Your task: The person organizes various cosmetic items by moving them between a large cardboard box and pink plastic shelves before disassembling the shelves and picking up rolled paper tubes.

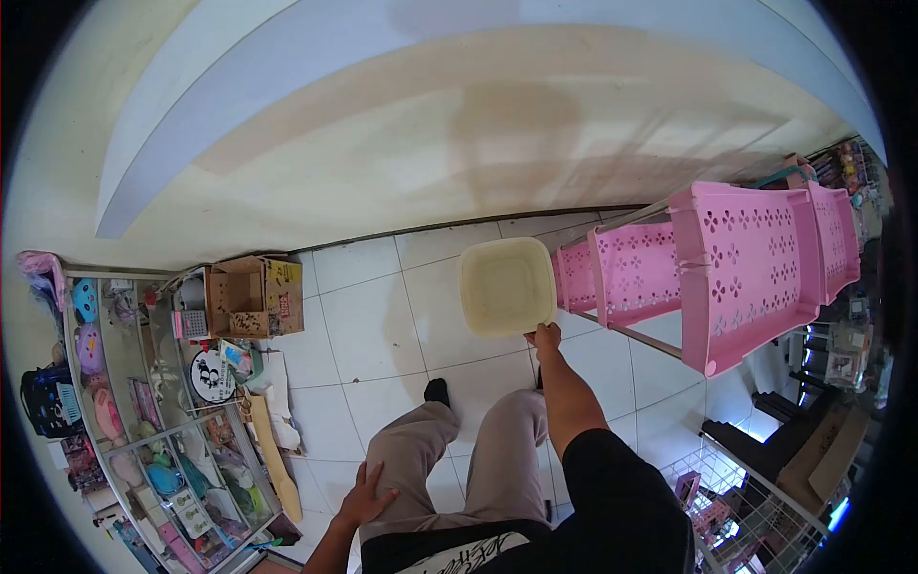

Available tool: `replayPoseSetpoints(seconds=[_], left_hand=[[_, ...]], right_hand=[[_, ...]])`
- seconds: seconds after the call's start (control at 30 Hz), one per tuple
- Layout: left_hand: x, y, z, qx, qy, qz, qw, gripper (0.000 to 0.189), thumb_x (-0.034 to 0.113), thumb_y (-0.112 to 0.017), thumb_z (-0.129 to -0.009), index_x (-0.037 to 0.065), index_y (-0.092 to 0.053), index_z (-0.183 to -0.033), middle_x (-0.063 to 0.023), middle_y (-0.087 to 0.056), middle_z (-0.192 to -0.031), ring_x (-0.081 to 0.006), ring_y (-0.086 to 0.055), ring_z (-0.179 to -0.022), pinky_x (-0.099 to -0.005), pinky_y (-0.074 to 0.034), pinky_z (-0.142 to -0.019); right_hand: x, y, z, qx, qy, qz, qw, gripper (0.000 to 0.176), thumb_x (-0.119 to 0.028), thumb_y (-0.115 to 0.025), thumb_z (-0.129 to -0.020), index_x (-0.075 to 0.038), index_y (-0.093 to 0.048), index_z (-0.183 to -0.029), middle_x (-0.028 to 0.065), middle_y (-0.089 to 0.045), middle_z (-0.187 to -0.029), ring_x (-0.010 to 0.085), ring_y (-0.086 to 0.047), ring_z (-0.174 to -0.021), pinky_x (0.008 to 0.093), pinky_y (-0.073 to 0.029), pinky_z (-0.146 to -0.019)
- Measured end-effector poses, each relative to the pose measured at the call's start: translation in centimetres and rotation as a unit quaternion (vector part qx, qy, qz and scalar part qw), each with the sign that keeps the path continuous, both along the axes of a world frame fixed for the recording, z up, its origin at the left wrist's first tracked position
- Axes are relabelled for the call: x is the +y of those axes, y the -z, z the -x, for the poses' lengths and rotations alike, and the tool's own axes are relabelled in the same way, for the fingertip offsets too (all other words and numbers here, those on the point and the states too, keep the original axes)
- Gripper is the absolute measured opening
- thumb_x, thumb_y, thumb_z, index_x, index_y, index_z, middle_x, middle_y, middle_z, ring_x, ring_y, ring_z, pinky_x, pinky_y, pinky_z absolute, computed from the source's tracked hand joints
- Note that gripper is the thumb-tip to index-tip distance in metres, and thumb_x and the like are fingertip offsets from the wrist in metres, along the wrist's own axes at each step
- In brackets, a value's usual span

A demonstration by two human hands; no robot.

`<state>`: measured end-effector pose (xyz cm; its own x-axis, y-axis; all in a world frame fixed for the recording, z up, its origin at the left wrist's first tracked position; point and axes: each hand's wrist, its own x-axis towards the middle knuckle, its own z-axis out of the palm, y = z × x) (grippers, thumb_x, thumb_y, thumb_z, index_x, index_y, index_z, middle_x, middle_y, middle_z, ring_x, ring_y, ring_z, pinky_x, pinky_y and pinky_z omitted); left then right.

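Observation:
A pale yellow square plastic basin (507,285) is in the middle of the view, with its hollow facing up. My right hand (545,338) grips its near right corner, fingers closed on the rim. Just right of the basin stands a pink plastic rack (755,273) with flower-shaped holes in its shelves. My left hand (364,496) rests on my left thigh, its fingers spread and holding nothing.
On the left, a glass display case (105,383) holds toys and small goods. An open cardboard box (251,298) stands beside it. A cream wall (382,172) rises ahead of the white tiled floor (368,320). At lower right is a wire grid (755,517).

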<state>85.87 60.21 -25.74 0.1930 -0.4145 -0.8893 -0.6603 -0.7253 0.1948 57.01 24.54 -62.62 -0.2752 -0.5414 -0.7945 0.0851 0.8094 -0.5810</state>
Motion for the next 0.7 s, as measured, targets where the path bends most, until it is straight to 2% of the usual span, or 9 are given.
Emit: replayPoseSetpoints(seconds=[0.1,0.23,0.27,0.3,0.37,0.4,0.43,0.57,0.7], left_hand=[[0.5,0.0,0.1,0.005,0.003,-0.005,1.0,0.09,0.065,-0.055,-0.082,0.019,-0.022,-0.152,-0.0253,-0.011,-0.156,-0.0455,-0.043,-0.13,-0.0459,-0.041,-0.103],[-0.7,-0.9,0.3,0.023,0.029,-0.01,0.999,0.088,0.066,-0.054,-0.082,0.02,-0.024,-0.151,-0.0253,-0.015,-0.155,-0.0452,-0.042,-0.13,-0.0463,-0.04,-0.104],[-0.5,-0.7,0.3,0.036,0.043,-0.008,0.998,0.087,0.066,-0.054,-0.082,0.018,-0.026,-0.151,-0.0259,-0.018,-0.154,-0.0458,-0.041,-0.131,-0.0461,-0.04,-0.104],[-0.7,-0.4,0.3,0.05,0.061,-0.004,0.997,0.087,0.066,-0.054,-0.083,0.017,-0.028,-0.15,-0.0265,-0.021,-0.153,-0.0464,-0.04,-0.131,-0.0459,-0.04,-0.105],[-0.7,2.1,-0.5,0.09,0.116,0.004,0.989,0.084,0.065,-0.052,-0.084,0.015,-0.031,-0.149,-0.026,-0.027,-0.15,-0.0448,-0.041,-0.131,-0.0445,-0.039,-0.106],[-1.1,3.7,-1.0,0.121,0.154,-0.003,0.981,0.082,0.063,-0.051,-0.085,0.013,-0.034,-0.147,-0.0254,-0.034,-0.147,-0.0431,-0.042,-0.131,-0.0431,-0.038,-0.107],[-2.3,5.0,-1.0,0.125,0.179,0.007,0.976,0.082,0.063,-0.051,-0.085,0.013,-0.034,-0.147,-0.0254,-0.034,-0.147,-0.0431,-0.042,-0.131,-0.0431,-0.038,-0.107],[-10.9,5.1,1.2,0.177,0.408,-0.077,0.892,0.073,0.063,-0.046,-0.089,0.008,-0.049,-0.137,-0.0207,-0.056,-0.13,-0.0346,-0.051,-0.124,-0.04,-0.038,-0.105],[-20.4,6.2,6.5,0.187,0.552,-0.079,0.809,0.079,0.067,-0.049,-0.086,0.003,-0.053,-0.132,-0.0199,-0.056,-0.132,-0.0336,-0.051,-0.125,-0.039,-0.037,-0.106]], right_hand=[[1.0,-0.7,1.2,-0.071,-0.049,-0.061,0.994,0.023,-0.016,-0.051,-0.093,0.004,-0.053,-0.105,0.0181,-0.066,-0.086,0.0273,-0.068,-0.064,0.0344,-0.059,-0.053],[8.5,-4.5,5.2,0.049,-0.359,0.025,0.932,0.025,-0.027,-0.052,-0.092,-0.005,-0.063,-0.097,0.011,-0.063,-0.068,0.0229,-0.06,-0.051,0.0385,-0.05,-0.051],[11.7,-4.9,7.4,0.195,-0.538,0.22,0.79,0.028,-0.032,-0.053,-0.09,-0.006,-0.064,-0.096,0.0117,-0.066,-0.077,0.0267,-0.063,-0.061,0.0427,-0.051,-0.059],[16.4,-6.1,9.5,0.077,-0.451,0.116,0.881,0.034,-0.038,-0.053,-0.089,-0.007,-0.063,-0.099,0.0149,-0.068,-0.102,0.0315,-0.065,-0.088,0.0437,-0.051,-0.077],[22.8,-12.4,13.7,0.02,-0.588,-0.058,0.806,0.064,-0.052,-0.048,-0.091,-0.008,-0.045,-0.137,0.0225,-0.055,-0.129,0.0306,-0.054,-0.12,0.0434,-0.04,-0.102],[26.2,-17.8,14.8,0.078,-0.559,0.023,0.825,0.077,-0.06,-0.046,-0.091,-0.01,-0.031,-0.148,0.0231,-0.051,-0.135,0.0289,-0.05,-0.125,0.0411,-0.039,-0.105],[28.2,-22.5,16.3,-0.04,-0.446,-0.113,0.887,0.078,-0.059,-0.047,-0.091,-0.013,-0.025,-0.151,0.0238,-0.036,-0.147,0.0388,-0.038,-0.134,0.0456,-0.036,-0.107],[35.0,-36.0,21.6,-0.179,-0.247,-0.3,0.904,0.071,-0.062,-0.041,-0.094,-0.018,-0.032,-0.148,0.0156,-0.034,-0.15,0.029,-0.043,-0.132,0.0413,-0.039,-0.105],[52.4,-28.4,26.3,-0.148,-0.264,-0.223,0.926,0.061,-0.056,-0.048,-0.092,-0.018,-0.046,-0.14,0.0139,-0.049,-0.138,0.0301,-0.054,-0.118,0.0453,-0.046,-0.094]])
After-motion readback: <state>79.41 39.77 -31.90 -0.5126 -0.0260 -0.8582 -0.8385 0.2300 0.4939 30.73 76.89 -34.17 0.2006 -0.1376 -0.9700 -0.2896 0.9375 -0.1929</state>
